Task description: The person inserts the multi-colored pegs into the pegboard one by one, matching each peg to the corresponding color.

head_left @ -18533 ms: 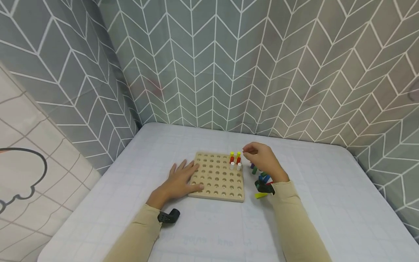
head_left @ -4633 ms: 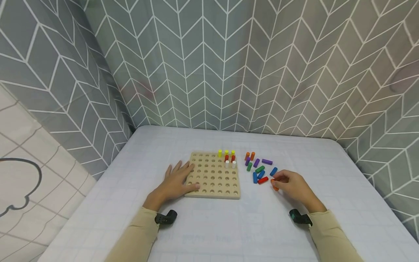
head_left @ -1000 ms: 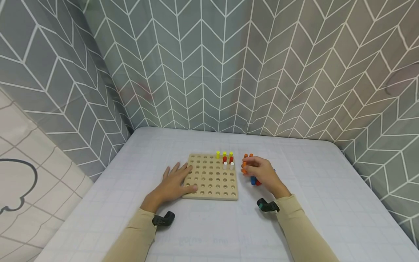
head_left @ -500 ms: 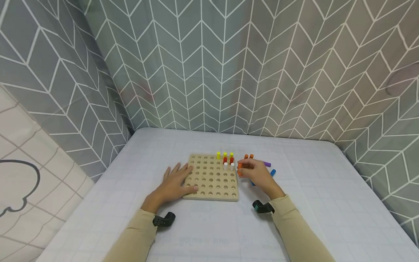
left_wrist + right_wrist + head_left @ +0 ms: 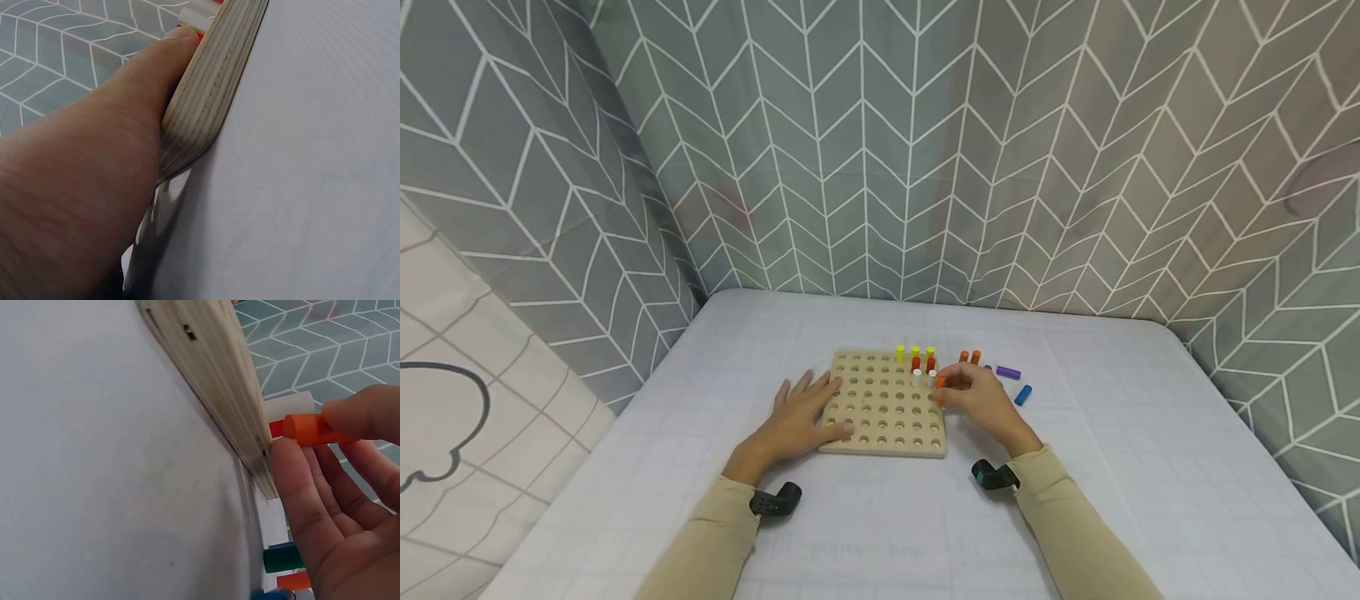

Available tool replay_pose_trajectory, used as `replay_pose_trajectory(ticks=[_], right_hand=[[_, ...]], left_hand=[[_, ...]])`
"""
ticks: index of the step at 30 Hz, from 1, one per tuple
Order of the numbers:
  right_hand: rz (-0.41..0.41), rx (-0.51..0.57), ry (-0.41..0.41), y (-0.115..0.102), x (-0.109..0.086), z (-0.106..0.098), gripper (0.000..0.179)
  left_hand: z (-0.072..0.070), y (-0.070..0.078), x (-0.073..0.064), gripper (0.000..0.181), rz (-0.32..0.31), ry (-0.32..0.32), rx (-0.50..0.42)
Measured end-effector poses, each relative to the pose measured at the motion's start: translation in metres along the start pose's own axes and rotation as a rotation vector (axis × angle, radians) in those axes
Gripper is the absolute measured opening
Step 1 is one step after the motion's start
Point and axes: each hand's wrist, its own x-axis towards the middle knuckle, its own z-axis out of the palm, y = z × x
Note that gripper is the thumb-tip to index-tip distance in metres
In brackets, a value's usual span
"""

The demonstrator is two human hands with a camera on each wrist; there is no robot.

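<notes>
A square wooden pegboard (image 5: pixel 880 451) with rows of round holes lies on the table. My left hand (image 5: pixel 797 421) rests with spread fingers on its left side. In its far right corner stand three yellow pegs (image 5: pixel 915 351), two red pegs (image 5: pixel 916 364) and two white pegs (image 5: pixel 917 378). Between thumb and fingers, my right hand (image 5: pixel 981 404) pinches an orange peg (image 5: pixel 306 429) over the board's right edge, just in front of the white pegs. The right wrist view shows this peg's end close above the board's surface.
Right of the board lie loose pegs, partly hidden by the right hand: two orange pegs (image 5: pixel 969 357), a purple peg (image 5: pixel 1008 372), a blue peg (image 5: pixel 1023 395) and a green peg (image 5: pixel 281 558). A patterned curtain (image 5: pixel 880 167) hangs behind the table (image 5: pixel 865 533).
The right hand took up the orange peg from the right of the loose pegs and has carried it left to the board. Earlier, a third yellow peg was added. The left hand keeps its place.
</notes>
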Motion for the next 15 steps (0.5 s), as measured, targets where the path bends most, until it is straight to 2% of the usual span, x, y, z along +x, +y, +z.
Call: replay_pose_trajectory(ticks=[15], right_hand=[[0.011,-0.048,0.038,-0.0011,0.0002,0.0049,0.022]], left_hand=[[-0.0002,0.0004,0.0016,0.096,0.0,-0.001,0.006]])
